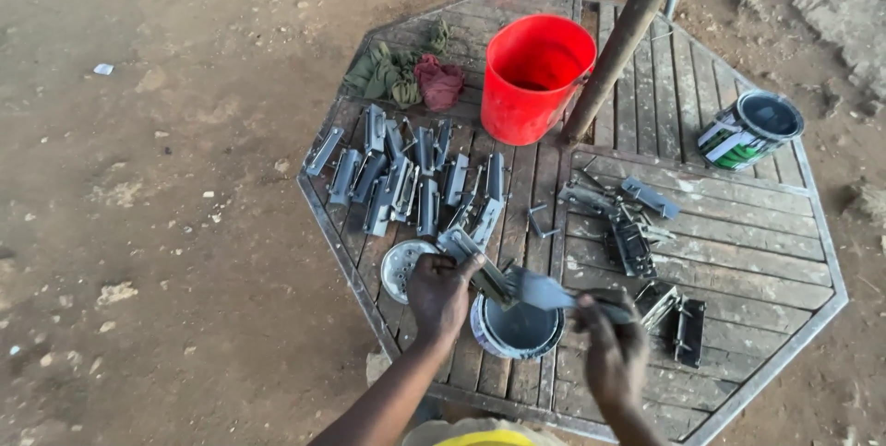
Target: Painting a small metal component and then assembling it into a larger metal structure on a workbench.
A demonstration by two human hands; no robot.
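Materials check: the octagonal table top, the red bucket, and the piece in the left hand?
Table top: weathered wooden slats, grain and gaps visible, edged by what looks like a metal frame. Red bucket: probably plastic, smooth, glossy, uniform colour. Piece in the left hand: looks like metal hardware coated in wet grey paint; base finish hidden.

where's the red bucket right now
In the head view the red bucket stands at the far side of the octagonal wooden table, just right of the bundle of rags and against the leaning wooden pole.
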